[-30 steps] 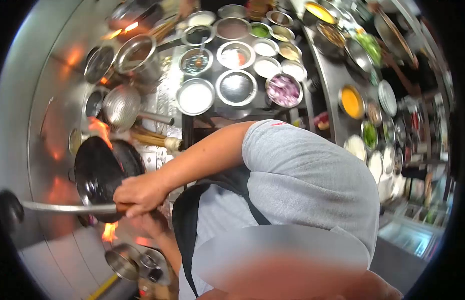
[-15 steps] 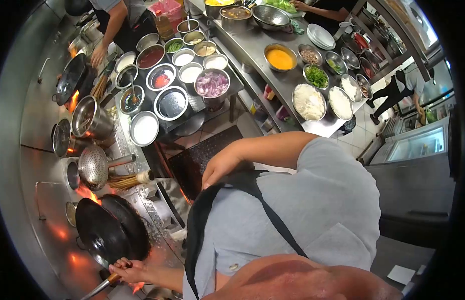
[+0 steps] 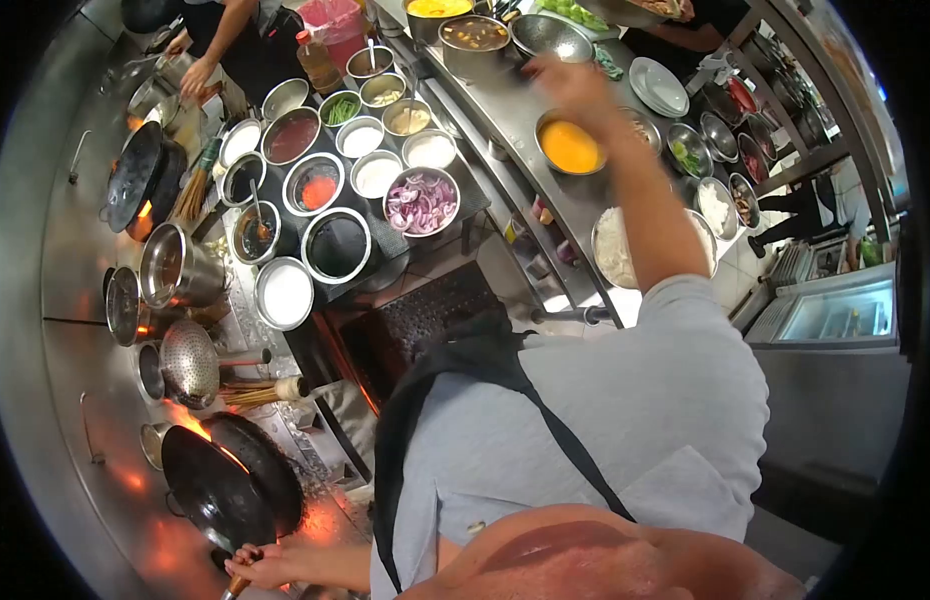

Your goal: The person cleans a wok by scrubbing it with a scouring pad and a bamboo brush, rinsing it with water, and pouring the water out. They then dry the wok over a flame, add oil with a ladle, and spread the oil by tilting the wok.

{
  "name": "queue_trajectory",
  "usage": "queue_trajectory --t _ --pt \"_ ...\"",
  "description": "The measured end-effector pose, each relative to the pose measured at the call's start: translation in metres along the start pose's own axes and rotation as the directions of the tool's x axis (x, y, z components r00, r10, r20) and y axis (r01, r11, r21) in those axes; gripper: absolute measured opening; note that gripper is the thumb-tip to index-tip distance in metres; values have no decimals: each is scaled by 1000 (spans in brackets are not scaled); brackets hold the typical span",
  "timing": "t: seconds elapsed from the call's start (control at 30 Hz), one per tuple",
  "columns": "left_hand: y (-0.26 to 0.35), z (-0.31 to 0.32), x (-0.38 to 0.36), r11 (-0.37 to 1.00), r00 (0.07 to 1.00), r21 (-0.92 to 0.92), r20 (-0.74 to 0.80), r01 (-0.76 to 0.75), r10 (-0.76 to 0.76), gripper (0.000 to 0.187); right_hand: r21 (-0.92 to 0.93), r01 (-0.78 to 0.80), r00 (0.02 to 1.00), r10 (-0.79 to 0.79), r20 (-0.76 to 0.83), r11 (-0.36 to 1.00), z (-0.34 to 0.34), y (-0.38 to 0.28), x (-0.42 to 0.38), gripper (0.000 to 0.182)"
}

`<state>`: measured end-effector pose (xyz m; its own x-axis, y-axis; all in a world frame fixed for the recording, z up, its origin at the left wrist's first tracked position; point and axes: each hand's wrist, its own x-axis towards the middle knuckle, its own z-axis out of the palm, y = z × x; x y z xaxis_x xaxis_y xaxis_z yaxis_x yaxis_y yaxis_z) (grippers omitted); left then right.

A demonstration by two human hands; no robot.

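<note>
My left hand is closed around a wooden handle at the bottom left, close to the rim of a black wok. A second dark wok lies against it, with flames along the edge. Stretched over the steel counter, my right hand is smeared by motion, so its fingers cannot be made out. It is between a steel colander and a bowl of orange liquid. My right forearm partly covers bowls of white food.
Bowls of sliced onion, dark liquid and white powder stand by the stove. A perforated ladle lies near a bamboo brush. Co-workers' arms show at the top left and top right.
My right hand has moved from beside my apron up and right over the counter. My left hand keeps its grip, slightly lower. The view has shifted a little, and a co-worker's bowl appears at top right.
</note>
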<state>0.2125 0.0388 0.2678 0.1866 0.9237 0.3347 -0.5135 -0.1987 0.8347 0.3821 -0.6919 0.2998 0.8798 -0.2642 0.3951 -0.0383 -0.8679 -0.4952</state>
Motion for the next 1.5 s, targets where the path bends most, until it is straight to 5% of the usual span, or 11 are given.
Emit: queue_trajectory --t 0.1,0.27,0.37,0.6,0.67,0.8,0.87,0.97,1.23,1.37,1.5 --pt "-11 -15 14 997 998 41 -6 -60 60 13 -233 -160 848 13 -530 959 -101 53 70 26" --pt "-11 29 -11 992 992 91 -88 -84 92 18 -276 -599 801 564 -201 752 -149 99 123 36" --pt "-7 53 -23 995 991 55 -100 -84 90 16 -755 -323 932 332 -147 571 -135 90 121 48" --pt "-6 61 -22 994 988 51 -115 -99 104 13 -674 -340 940 253 -229 655 -109 178 141 45" --pt "-11 55 -16 994 992 53 -72 -97 100 13 -650 -494 759 652 3 578 -140 185 151 50" --pt "-23 32 5 997 994 71 -114 9 -1 16 -663 -274 890 -78 -450 696 -132 208 128 29" --pt "-16 41 -11 996 993 88 -122 18 -7 15 241 -17 914 113 -389 970 -85 172 105 34" --pt "-13 33 -15 992 993 124 -108 -37 51 13 908 155 946 -325 -22 390 -7 11 40 28" --pt "36 -20 -36 963 986 267 -166 39 6 11 765 -549 176 -941 -288 -337 41 -269 -56 18" --pt "51 -84 -42 975 984 216 -156 -51 87 8 728 -628 13 -939 -344 -276 85 -295 -48 22" --pt "78 -121 -44 949 957 305 -243 -76 155 8 677 -646 189 -785 590 353 185 -251 -94 37"
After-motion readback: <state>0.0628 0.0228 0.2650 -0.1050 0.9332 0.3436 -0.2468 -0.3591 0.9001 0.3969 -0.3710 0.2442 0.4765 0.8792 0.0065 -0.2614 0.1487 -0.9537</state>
